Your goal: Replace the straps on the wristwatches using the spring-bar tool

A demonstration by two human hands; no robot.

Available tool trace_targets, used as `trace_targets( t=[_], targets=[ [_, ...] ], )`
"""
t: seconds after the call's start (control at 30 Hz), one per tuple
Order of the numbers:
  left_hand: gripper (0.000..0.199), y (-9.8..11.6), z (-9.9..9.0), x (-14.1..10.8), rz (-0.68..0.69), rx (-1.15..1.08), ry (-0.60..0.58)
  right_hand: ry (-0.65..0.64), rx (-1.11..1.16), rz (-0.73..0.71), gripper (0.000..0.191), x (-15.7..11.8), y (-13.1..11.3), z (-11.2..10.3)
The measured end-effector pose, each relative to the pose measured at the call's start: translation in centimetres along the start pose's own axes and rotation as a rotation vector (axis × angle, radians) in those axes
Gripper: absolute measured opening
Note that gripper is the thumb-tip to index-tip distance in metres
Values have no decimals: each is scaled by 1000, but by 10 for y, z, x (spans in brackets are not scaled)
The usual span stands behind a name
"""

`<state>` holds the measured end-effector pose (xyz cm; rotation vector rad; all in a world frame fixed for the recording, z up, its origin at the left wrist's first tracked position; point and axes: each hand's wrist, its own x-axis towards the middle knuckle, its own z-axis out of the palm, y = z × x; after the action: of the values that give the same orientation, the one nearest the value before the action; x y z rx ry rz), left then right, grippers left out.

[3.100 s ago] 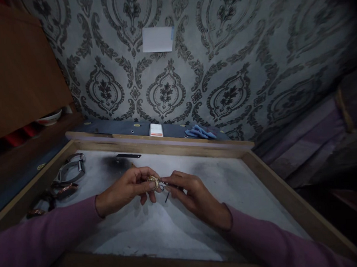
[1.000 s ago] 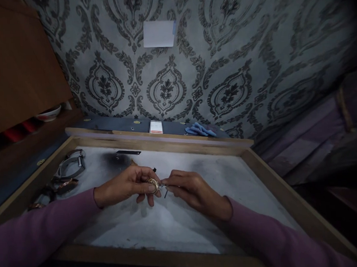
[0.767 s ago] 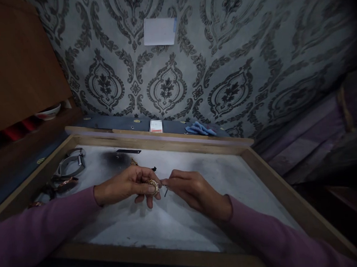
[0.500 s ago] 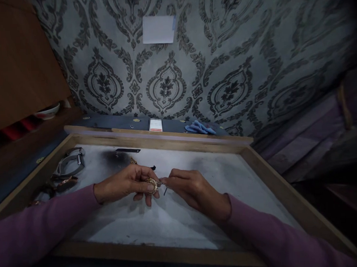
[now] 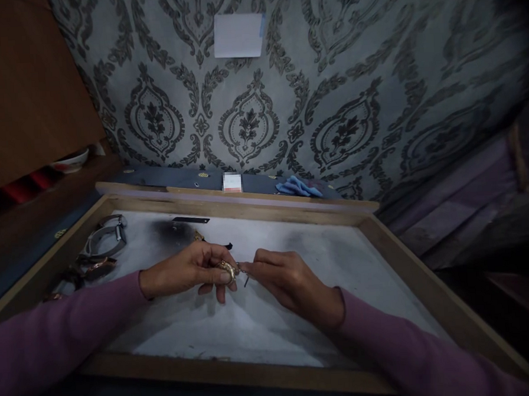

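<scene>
Against half a second ago, I see the gold watch [image 5: 226, 272] tipped more edge-on above the tray [image 5: 211, 370], clamped in my left hand's [image 5: 186, 272] fingers. My right hand's [image 5: 293, 284] fingers pinch together at a thin rod [image 5: 246, 280]. The card's [image 5: 232, 182] print is blurred.

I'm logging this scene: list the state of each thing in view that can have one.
Gold round piece: held up
Left hand: closed on that piece
Right hand: pinched shut, partly hidden
Thin dark piece: tilted, at right hand
Gray watch: band curved round
Black strip: lying flat
Blue cloth: crumpled
Wooden tray: open-topped
</scene>
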<state>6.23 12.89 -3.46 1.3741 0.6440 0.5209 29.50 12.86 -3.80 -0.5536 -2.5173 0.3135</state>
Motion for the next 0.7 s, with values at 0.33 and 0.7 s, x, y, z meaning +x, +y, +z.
trace_targets(
  t=[0.33, 0.7],
  targets=[
    [20, 3, 0, -1, 0, 17, 3, -30, 526, 228, 24, 3, 2, 5],
    [17, 0, -3, 2, 55, 80, 107, 38, 425, 262, 20, 3, 0, 8]
  ],
)
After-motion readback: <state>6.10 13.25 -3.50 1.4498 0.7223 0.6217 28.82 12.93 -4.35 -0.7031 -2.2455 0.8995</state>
